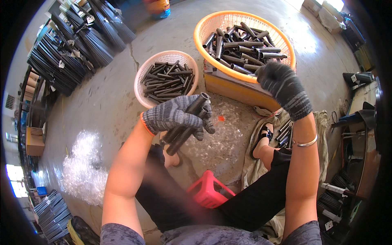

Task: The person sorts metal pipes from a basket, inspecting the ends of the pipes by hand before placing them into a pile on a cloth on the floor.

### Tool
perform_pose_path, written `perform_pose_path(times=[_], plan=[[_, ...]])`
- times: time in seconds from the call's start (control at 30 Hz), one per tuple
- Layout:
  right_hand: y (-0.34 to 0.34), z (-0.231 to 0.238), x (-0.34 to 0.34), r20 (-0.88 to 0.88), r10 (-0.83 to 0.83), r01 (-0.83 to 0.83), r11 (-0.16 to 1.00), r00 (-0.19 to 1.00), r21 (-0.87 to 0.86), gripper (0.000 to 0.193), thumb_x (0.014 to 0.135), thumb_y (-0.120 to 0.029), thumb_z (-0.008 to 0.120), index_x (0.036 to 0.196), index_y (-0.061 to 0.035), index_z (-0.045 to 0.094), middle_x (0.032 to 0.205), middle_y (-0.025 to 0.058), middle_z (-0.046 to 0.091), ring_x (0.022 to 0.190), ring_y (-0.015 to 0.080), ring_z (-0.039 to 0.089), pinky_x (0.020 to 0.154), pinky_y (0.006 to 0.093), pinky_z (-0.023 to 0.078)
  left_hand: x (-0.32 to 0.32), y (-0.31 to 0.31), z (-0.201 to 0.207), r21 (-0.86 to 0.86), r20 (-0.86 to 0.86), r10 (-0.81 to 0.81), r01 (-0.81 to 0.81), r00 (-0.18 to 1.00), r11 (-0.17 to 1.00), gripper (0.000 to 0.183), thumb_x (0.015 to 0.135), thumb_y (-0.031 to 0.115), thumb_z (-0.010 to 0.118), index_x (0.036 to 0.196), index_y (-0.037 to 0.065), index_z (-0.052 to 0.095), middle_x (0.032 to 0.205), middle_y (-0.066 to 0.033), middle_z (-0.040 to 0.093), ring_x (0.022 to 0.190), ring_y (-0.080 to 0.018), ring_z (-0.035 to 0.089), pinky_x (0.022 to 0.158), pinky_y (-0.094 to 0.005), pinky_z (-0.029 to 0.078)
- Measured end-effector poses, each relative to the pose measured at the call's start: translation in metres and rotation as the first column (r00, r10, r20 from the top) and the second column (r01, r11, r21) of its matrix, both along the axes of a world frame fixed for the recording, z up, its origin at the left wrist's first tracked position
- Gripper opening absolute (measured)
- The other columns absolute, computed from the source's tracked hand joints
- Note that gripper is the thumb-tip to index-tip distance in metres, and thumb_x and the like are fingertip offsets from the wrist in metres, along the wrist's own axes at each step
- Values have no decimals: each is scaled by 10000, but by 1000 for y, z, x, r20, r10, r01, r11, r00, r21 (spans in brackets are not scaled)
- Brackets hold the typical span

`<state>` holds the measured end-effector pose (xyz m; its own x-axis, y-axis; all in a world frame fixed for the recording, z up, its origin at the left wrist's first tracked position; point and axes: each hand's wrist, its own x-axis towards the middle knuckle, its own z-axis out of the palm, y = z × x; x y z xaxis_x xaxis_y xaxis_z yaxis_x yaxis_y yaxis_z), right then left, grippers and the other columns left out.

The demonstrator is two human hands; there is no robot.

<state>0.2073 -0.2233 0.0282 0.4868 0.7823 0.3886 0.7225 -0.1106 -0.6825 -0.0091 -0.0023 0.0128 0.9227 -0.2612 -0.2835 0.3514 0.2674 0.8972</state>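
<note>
My left hand (175, 114), in a grey knit glove, is wrapped round a pair of short dark metal tubes (184, 134), which tilt with their hollow upper ends toward the far side. My right hand (283, 87), gloved in darker grey, is curled closed at the near right rim of the large orange-rimmed basket (203, 54). Whatever its fingers may hold is hidden. Many loose dark tubes (245, 49) fill that basket. Left of it, a smaller pale pink basket (139, 86) holds thinner dark tubes (169, 79).
The large basket rests on a yellow-sided box (241, 90). A red plastic stool (207, 190) stands between my legs. Clear plastic scraps (216, 143) litter the floor, with a heap of clear plastic (83, 169) at left. More tubes (284, 134) lie on sacking by my right foot.
</note>
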Motion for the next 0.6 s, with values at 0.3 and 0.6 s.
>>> perform_pose_path(times=[0.3, 0.6], plan=[[21, -8, -54, -173, 531, -491, 841, 830, 225, 199, 803, -50, 722, 981, -6, 645, 1137, 124, 636, 1005, 211, 605, 872, 344, 513, 2, -4, 9, 59, -68, -85, 89, 994, 994, 448, 812, 128, 715, 1196, -17, 536, 1050, -192, 665, 906, -277, 679, 767, -372, 576], [25, -4, -68, -413, 340, -371, 929, 845, 5, 271, 830, 19, 651, 1098, -11, 623, 928, 54, 670, 861, 121, 611, 818, 289, 515, 7, -5, 8, 95, -58, -132, 137, 989, 986, 436, 810, 93, 700, 1191, -32, 532, 1041, -207, 661, 892, -268, 665, 752, -370, 566]])
